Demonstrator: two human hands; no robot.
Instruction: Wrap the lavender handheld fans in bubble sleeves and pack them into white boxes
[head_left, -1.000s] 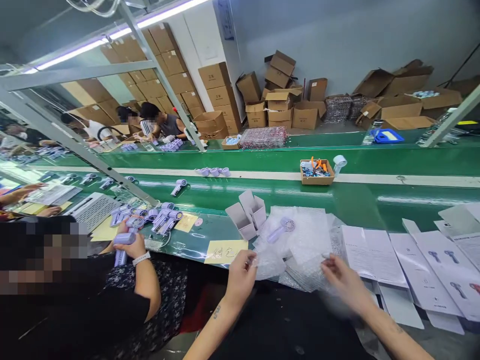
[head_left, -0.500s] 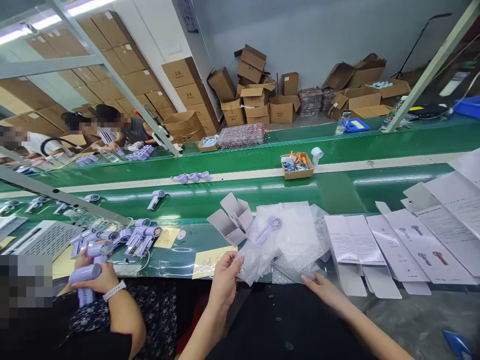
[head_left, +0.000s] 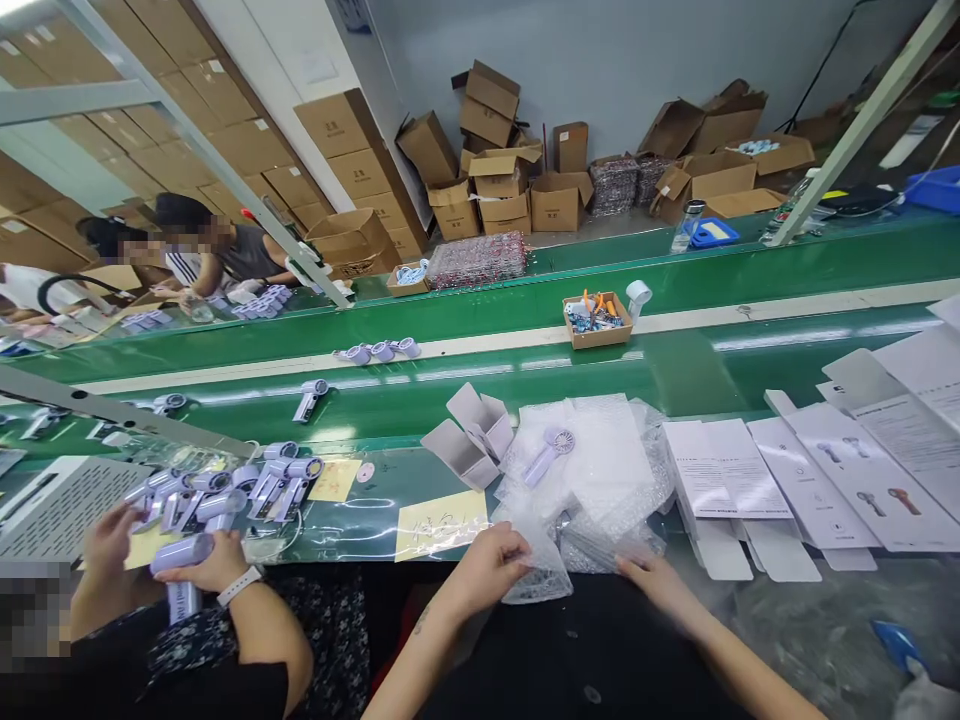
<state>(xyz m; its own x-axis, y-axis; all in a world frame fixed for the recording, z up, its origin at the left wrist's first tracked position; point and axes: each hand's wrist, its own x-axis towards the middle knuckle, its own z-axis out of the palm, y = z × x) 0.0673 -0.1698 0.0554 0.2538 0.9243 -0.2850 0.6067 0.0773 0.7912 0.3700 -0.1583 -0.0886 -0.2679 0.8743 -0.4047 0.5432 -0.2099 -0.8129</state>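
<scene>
At the front edge of the bench, my left hand (head_left: 491, 568) is closed in a pinch on the near corner of a clear bubble-wrap bag (head_left: 541, 572). My right hand (head_left: 660, 582) has its fingers closed on the right near edge of the bubble wrap (head_left: 637, 545), partly covered by the film. Beyond both hands lies a pile of bubble-wrap bags (head_left: 611, 450). On top of that pile rests a lilac handheld fan (head_left: 549, 456). An opened white carton (head_left: 471, 437) stands just left of the pile.
Flat printed cartons (head_left: 724, 470) overlap on the right. A yellow note (head_left: 439, 525) lies on the left, near several lilac fans (head_left: 281, 480). A co-worker's hand (head_left: 217, 562) holds a fan there. Behind, a small cardboard box (head_left: 598, 325) stands by the green conveyor (head_left: 465, 375).
My left hand has moved right and nearer my body, drawing the bag's corner over the bench edge. My right hand has shifted slightly right and now grips the wrap's edge. The view has shifted.
</scene>
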